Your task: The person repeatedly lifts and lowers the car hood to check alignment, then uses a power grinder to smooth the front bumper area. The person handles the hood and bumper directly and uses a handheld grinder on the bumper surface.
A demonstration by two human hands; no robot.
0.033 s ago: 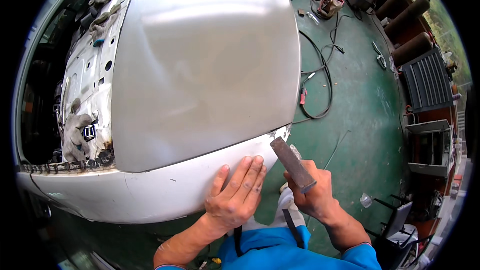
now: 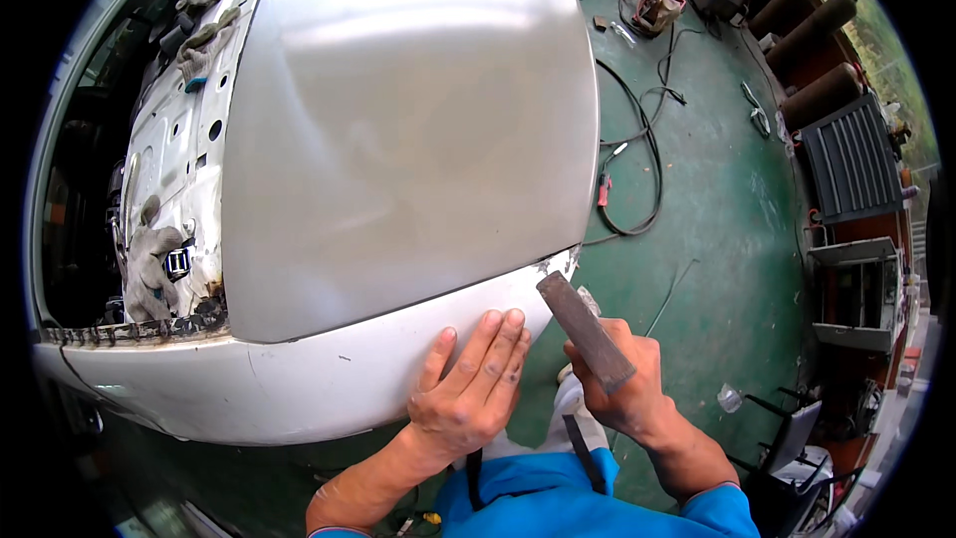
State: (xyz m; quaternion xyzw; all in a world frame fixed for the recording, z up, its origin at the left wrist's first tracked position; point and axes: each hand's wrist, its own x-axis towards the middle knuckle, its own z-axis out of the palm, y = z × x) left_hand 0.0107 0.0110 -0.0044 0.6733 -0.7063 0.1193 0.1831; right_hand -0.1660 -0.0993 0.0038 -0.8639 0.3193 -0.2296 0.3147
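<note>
My left hand [image 2: 470,389] lies flat on the white rear quarter panel [image 2: 329,379] of a car, fingers stretched out and close together. Beside it, my right hand [image 2: 622,379] is closed round a hammer [image 2: 586,327] with a long, brown, worn rectangular head. The handle is hidden beneath the head and my fist. The head's far end is close to the panel's corner [image 2: 560,264], where the paint is chipped; whether they touch I cannot tell. A grey-silver trunk lid [image 2: 418,159] adjoins the panel along a dark seam.
Grey work gloves [image 2: 151,264] rest on the bare metal at left. Black cables [image 2: 652,174] with a red-handled clamp [image 2: 603,191] loop over the green floor [image 2: 717,229]. Dark gas cylinders [image 2: 812,25], a grey slatted panel [image 2: 851,159] and a chair [image 2: 792,433] line the right side.
The hammer's head has tilted slightly in my right hand, its near end shifting a little right and down. My left hand stays in place on the panel.
</note>
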